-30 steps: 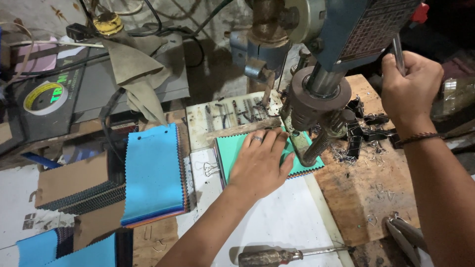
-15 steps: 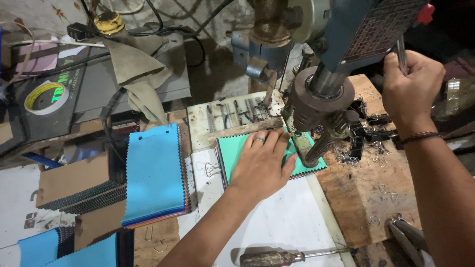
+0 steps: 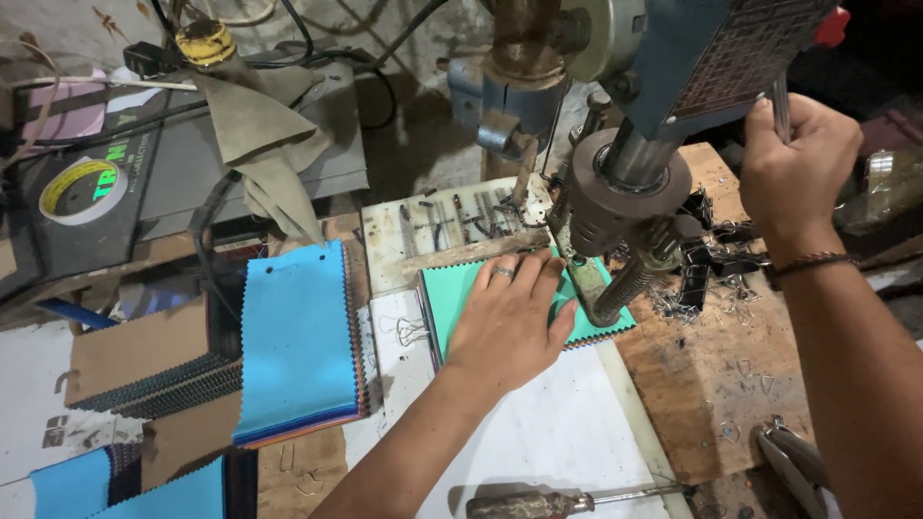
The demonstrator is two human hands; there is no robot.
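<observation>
My left hand lies flat, fingers spread, pressing down on a teal stack of fabric swatches under the drill press head. My right hand is wrapped around the press's metal feed lever at the upper right. The chuck and bit sit just right of my left fingertips, over the stack's far right corner. A binder clip grips the stack's left edge.
A blue swatch stack lies to the left, with more blue swatches at the bottom left. A tape roll sits on a dark box. Black binder clips pile right of the press. A screwdriver lies in front, pliers bottom right.
The view has shifted slightly. My left hand stays pressed on the teal stack and my right hand keeps its grip on the lever, which sits a little higher.
</observation>
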